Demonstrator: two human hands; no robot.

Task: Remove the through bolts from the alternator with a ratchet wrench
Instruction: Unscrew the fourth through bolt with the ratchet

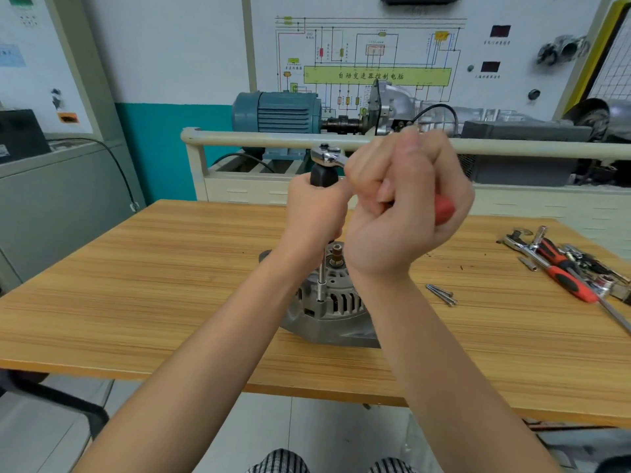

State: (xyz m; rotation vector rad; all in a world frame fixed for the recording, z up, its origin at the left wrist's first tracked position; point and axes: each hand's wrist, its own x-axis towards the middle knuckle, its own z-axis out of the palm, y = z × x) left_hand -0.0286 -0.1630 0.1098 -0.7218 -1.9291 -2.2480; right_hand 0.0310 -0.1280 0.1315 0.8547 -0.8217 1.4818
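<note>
Both forearms reach over the desk (136, 268), alternator (327, 308) sitting mid-desk beneath them. Right hand (406, 206) clenches the ratchet wrench (329, 155) handle; left hand (314, 209) grips its upright extension. Two bolts (442, 294) lie just right of the alternator.

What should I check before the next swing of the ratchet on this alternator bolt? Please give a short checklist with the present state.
1. Right hand grips ratchet wrench handle: ok.
2. Left hand steadies black extension grip: ok.
3. Socket seated on bolt head: cannot tell.
4. Alternator flat on table: ok.
5. Removed bolts clear of work: ok.
6. Alternator clamped: not ok.
</note>
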